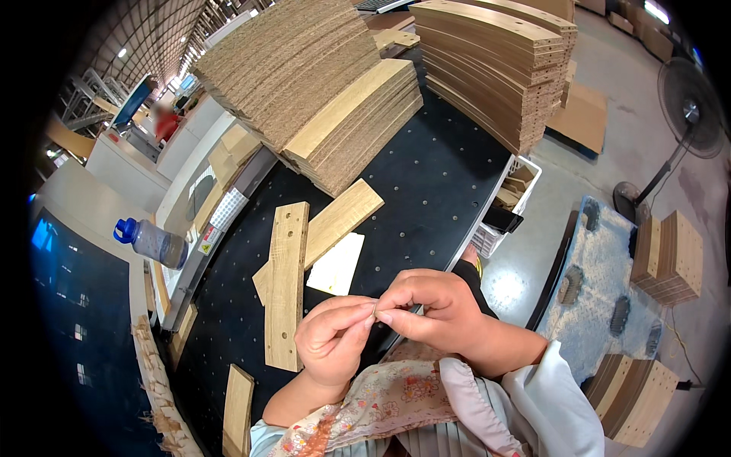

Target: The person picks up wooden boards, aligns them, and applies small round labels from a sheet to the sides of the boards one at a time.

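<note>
Small strip pinched between both hands, boards waiting

Small strip (377,311), pale and thin, sits above the near edge of the black worktop (426,190). Left hand (333,339) and right hand (435,308) meet on it, fingers closed, thumb and forefinger pinching. What it is: cannot tell. Three loose boards (287,283) lie just beyond, untouched; tall stacks (304,68) behind look undisturbed.
</note>
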Demonstrator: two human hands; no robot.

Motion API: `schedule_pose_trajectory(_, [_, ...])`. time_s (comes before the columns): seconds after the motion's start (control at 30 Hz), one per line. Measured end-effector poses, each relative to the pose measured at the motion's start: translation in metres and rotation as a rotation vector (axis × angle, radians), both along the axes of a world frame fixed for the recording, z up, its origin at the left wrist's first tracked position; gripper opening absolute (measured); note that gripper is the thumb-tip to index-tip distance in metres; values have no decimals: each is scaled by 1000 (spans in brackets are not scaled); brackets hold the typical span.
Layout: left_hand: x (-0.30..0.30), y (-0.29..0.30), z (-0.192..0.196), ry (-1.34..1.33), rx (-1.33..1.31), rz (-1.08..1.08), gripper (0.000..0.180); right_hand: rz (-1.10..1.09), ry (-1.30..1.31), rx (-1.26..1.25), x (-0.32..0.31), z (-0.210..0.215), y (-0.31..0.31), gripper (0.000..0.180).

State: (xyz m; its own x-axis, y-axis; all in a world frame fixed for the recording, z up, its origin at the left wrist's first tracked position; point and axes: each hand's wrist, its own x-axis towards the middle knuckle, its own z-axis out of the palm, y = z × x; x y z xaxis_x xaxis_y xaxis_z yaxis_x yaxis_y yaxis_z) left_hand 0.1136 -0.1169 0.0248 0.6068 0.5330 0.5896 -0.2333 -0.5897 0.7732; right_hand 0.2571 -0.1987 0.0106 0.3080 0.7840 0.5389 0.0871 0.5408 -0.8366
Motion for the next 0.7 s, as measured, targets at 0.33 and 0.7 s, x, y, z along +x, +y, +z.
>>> schedule_pose_trajectory(0.33, [-2, 0, 1, 19, 37, 0, 17, -47, -52, 36, -2, 3, 0, 5])
schedule_pose_trajectory(0.7, [-3, -4, 4, 35, 106, 22, 14, -36, -34, 36, -4, 5, -4, 5])
